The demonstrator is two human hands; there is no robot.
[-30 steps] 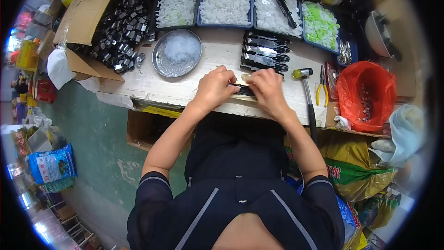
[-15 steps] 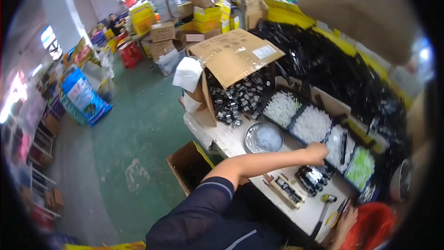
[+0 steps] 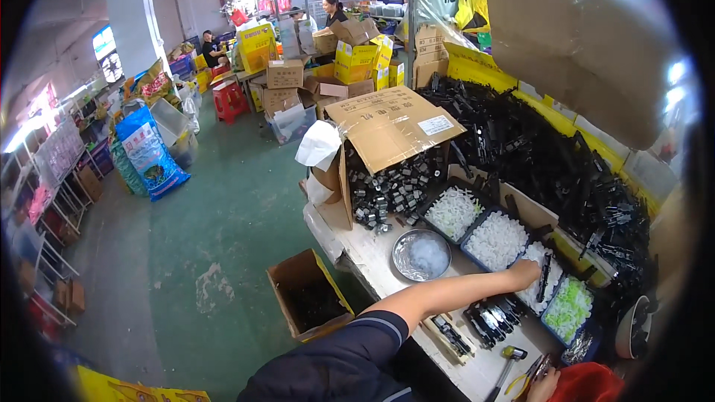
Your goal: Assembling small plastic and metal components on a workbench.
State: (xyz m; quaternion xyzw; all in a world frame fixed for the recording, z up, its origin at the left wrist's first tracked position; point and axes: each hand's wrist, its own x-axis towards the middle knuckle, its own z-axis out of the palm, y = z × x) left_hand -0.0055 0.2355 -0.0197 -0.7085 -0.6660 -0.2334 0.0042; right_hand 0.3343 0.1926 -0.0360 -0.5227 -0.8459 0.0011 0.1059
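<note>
My left hand [image 3: 524, 274] reaches across the bench to the near side of a tray of white plastic parts [image 3: 533, 296]; its fingers look curled down, and what they hold is hidden. A black strip-like part [image 3: 546, 277] lies on that tray. At the lower right my right hand [image 3: 545, 385] is closed around something dark that I cannot make out, beside a red bag-like thing [image 3: 588, 385]. Pliers with yellow handles [image 3: 515, 384] and a small hammer [image 3: 512, 353] lie to its left. Several black and shiny assemblies [image 3: 493, 320] rest under my left forearm, next to a wooden fixture [image 3: 448, 339].
Further trays hold white parts [image 3: 494, 241] and green parts [image 3: 568, 310]. A round metal dish [image 3: 421, 255] stands near a cardboard box [image 3: 398, 123] of small metal parts. Black parts [image 3: 536, 149] are heaped behind. An open carton [image 3: 309, 294] stands on the floor. People sit far back.
My view has tilted up, so the scene sits differently in the picture. My left hand has moved slightly right, onto the tray of white parts. My right hand stays beside the pliers.
</note>
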